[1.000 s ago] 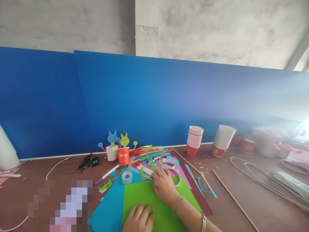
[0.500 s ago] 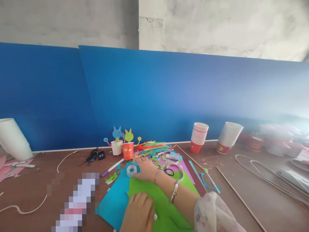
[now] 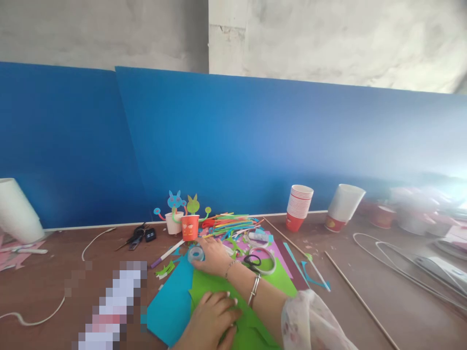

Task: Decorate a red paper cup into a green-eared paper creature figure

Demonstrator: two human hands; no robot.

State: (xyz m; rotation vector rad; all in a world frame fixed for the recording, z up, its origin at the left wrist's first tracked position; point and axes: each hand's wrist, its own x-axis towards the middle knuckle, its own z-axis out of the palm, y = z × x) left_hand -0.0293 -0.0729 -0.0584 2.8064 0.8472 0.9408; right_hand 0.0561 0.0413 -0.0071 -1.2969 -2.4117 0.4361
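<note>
My right hand (image 3: 214, 256) reaches across the coloured sheets with its fingers stretched out. Its thumb lies against or just beside a roll of clear tape (image 3: 195, 253); I cannot tell whether they touch. Flat on the green paper (image 3: 248, 318) rests my left hand (image 3: 215, 313), its fingers extended. Under the left part of these sheets shows blue paper (image 3: 168, 306). Beyond my right hand stand an orange cup (image 3: 189, 228) and a white cup (image 3: 173, 223), topped with green and blue paper animal heads. Black-handled scissors (image 3: 252, 262) lie past my right wrist.
Several pipe cleaners (image 3: 237, 223) are heaped at the back. Stacked paper cups (image 3: 299, 206) and a tilted cup stack (image 3: 345, 208) stand right of them. A wooden stick (image 3: 361, 299) and white cable (image 3: 394, 262) lie right. Keys (image 3: 136, 236) and a marker (image 3: 166, 253) lie left.
My left hand has moved slightly up and right over the green paper, its fingers reaching farther forward. My right hand has shifted little, staying by the tape roll. The view has moved slightly.
</note>
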